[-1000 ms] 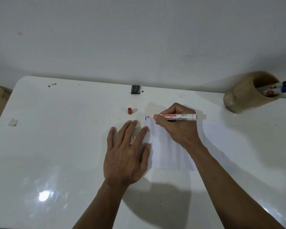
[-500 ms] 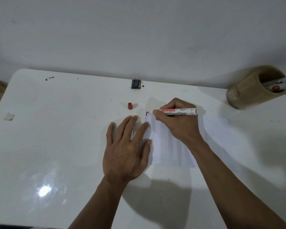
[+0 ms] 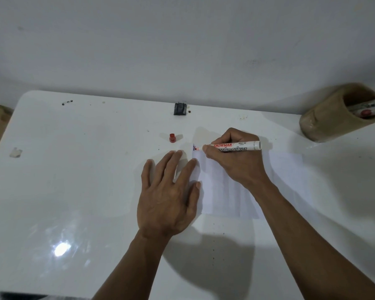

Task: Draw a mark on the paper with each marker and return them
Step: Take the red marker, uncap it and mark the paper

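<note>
Right hand: the right hand (image 3: pixel 236 161) is curled around a white marker (image 3: pixel 234 146) and holds it lying almost flat, with the tip pointing away to the left
Marker tip: the red tip sits on the top left corner of the paper (image 3: pixel 227 191), right by a small dark mark (image 3: pixel 193 147) already drawn there
Left hand: the left hand (image 3: pixel 168 195) lies flat with its fingers spread and holds nothing; its thumb side rests on the left edge of the paper
Paper: it lies on the white table (image 3: pixel 74 180), under the right hand and just beside the left hand
Red cap: a small red cap (image 3: pixel 172 137) stands on the table just past the left hand's fingertips, not touching them
Holder: a brown cup (image 3: pixel 325 118) is well off past the right hand, with more markers (image 3: pixel 368 108) in it
Black thing: a small black block (image 3: pixel 180 108) sits at the far edge of the table, beyond the red cap
</note>
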### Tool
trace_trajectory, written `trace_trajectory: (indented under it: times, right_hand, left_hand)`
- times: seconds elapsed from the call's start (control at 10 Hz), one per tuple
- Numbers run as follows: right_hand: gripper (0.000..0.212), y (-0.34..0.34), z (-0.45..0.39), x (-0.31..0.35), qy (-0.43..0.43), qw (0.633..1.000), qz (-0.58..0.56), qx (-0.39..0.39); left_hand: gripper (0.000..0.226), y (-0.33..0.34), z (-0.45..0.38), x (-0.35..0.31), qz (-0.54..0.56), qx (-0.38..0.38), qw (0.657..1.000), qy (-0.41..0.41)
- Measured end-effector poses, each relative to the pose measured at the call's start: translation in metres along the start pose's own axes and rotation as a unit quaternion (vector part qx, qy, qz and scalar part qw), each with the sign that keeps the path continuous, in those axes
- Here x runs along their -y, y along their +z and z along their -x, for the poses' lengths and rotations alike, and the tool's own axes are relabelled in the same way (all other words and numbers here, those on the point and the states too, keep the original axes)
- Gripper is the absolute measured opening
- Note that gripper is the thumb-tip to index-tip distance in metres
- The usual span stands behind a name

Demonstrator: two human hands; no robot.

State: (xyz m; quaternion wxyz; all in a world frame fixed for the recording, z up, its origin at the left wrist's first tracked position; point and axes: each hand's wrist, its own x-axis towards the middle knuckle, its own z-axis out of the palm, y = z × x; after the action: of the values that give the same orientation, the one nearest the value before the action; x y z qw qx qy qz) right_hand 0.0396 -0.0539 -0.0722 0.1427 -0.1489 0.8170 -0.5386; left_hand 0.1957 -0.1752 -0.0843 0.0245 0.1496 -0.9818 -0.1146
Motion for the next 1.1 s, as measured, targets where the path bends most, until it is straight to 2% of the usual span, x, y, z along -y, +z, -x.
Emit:
trace_trajectory:
  times: [0.6, 0.7, 0.9, 1.0, 1.1]
  right_hand:
    - [0.020, -0.002, 0.000, 0.002, 0.022, 0.999, -0.021, 0.021]
    - [0.020, -0.007, -0.001, 0.009, 0.054, 0.992, -0.109, 0.032]
    - [0.018, -0.030, 0.017, 0.039, 0.092, 0.969, -0.230, -0.002]
    - [0.018, -0.041, 0.040, 0.051, 0.119, 0.952, -0.281, -0.027]
    - [0.018, -0.048, 0.062, 0.057, 0.151, 0.937, -0.312, -0.048]
  left_hand:
    - [0.050, 0.003, 0.001, 0.000, 0.008, -0.023, 1.000, 0.005]
    - [0.050, 0.002, 0.001, 0.000, 0.012, -0.024, 1.000, 0.003]
    - [0.048, -0.007, 0.002, -0.003, 0.035, -0.017, 0.999, 0.005]
    - [0.047, -0.012, 0.003, -0.003, 0.083, -0.023, 0.996, -0.009]
    - [0.042, -0.024, -0.003, -0.004, 0.178, -0.053, 0.981, -0.062]
